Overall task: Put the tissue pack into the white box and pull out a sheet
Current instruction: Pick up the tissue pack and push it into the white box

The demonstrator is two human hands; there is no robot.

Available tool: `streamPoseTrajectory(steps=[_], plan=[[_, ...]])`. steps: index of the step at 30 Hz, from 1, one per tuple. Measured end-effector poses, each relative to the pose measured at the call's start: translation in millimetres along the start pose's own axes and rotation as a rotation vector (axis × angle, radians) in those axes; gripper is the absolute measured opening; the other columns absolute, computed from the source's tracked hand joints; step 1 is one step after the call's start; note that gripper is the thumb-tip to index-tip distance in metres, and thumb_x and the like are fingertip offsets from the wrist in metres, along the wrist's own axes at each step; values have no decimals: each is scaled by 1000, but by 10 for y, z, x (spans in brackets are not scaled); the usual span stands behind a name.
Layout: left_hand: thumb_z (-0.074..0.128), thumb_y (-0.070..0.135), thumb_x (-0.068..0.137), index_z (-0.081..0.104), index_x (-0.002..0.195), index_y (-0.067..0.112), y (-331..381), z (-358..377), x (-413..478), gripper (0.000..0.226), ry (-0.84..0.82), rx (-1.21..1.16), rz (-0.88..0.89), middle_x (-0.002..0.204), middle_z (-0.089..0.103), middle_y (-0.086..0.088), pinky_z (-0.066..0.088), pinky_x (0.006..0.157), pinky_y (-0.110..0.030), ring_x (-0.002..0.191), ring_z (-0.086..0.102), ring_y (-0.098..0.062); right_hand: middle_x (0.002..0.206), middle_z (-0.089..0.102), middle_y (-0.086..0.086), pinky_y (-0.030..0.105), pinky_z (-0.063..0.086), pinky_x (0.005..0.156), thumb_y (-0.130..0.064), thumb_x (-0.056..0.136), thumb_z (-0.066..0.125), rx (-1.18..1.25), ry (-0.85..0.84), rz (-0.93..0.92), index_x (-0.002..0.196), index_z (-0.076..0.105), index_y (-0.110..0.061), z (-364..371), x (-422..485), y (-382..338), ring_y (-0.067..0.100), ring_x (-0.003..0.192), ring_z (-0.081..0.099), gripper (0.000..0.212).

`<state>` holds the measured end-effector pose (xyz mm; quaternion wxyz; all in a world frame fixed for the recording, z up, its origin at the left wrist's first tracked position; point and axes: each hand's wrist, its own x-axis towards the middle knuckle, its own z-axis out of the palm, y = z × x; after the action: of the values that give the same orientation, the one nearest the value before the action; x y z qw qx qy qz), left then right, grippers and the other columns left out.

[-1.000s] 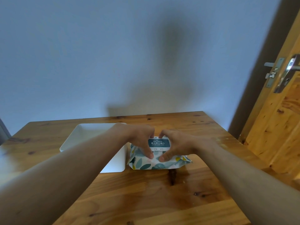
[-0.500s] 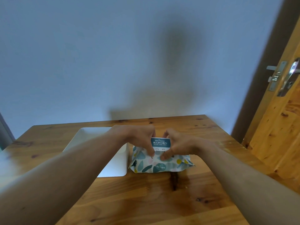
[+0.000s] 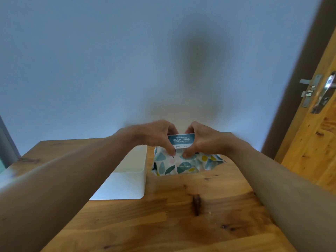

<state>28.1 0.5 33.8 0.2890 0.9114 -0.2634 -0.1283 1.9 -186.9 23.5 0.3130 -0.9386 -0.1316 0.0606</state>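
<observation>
A: Nearest, bottom of the frame?
B: Bare table (image 3: 181,224), wooden, with a dark knot just right of centre. Two forearms reaching in from the lower corners.

A: Further up, left of centre?
B: White box (image 3: 134,175), open on top, standing on the table, partly hidden behind the left forearm. Nothing visible inside (most of the interior out of sight).

A: And the pack?
B: Just right of the box, centre of the frame. Pack (image 3: 183,165) still outside the box, leaf-patterned wrapper, lower edge near the table; touching or slightly raised, hard to tell. Close beside the box wall, contact unclear.

A: Hands?
B: Both closed on the pack's top. Left hand (image 3: 156,136) curled over the upper left, thumb pressed on the wrapper front. Right hand (image 3: 205,140) mirrored on the upper right, thumb likewise on the front. Between them a teal label flap (image 3: 181,140) with white print, standing up, pinched at both ends. No sheet visible.

A: Beyond that?
B: Far table edge, then a plain pale wall (image 3: 91,60) with a soft shadow in the middle. Right edge of the frame: wooden door (image 3: 312,142), with a metal handle (image 3: 325,91) and lock plate at upper right (somewhat blurred).
</observation>
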Motion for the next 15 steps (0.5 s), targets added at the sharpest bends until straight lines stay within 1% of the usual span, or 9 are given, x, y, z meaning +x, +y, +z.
streamPoseTrajectory(steps=[4, 8, 11, 13, 15], plan=[[79, 11, 65, 59, 114, 14, 37, -151, -87, 53, 46, -32, 22, 105, 65, -2, 55, 78, -26, 96, 63, -16, 106, 54, 3, 32, 59, 77, -23, 64, 85, 40, 87, -61, 115, 42, -18, 2, 12, -99, 18, 92, 61, 66], [75, 5, 69, 60, 111, 14, 8, -286, -200, 45, 84, -110, 33, 100, 64, 1, 52, 66, -18, 89, 63, -12, 106, 54, 3, 29, 60, 74, -21, 65, 84, 68, 140, -119, 115, 43, -16, -21, 3, -267, 17, 91, 60, 64], [73, 2, 71, 62, 109, 14, -39, -398, -293, 41, 147, -177, 55, 98, 63, 1, 54, 69, -18, 90, 62, -11, 103, 54, 2, 21, 58, 64, -20, 67, 84, 81, 161, -161, 115, 45, -15, -69, 4, -430, 15, 87, 61, 62], [72, 1, 71, 62, 111, 12, -75, -471, -355, 42, 172, -204, 66, 101, 63, -2, 54, 70, -19, 91, 61, -12, 102, 54, 1, 18, 56, 61, -20, 67, 84, 75, 167, -183, 115, 45, -15, -87, 22, -542, 15, 86, 61, 62], [71, 0, 72, 63, 110, 11, -132, -553, -437, 40, 175, -207, 68, 103, 63, -6, 55, 68, -17, 92, 61, -14, 102, 53, 0, 17, 55, 59, -20, 68, 83, 74, 153, -196, 115, 44, -15, -69, 61, -660, 15, 86, 61, 62]])
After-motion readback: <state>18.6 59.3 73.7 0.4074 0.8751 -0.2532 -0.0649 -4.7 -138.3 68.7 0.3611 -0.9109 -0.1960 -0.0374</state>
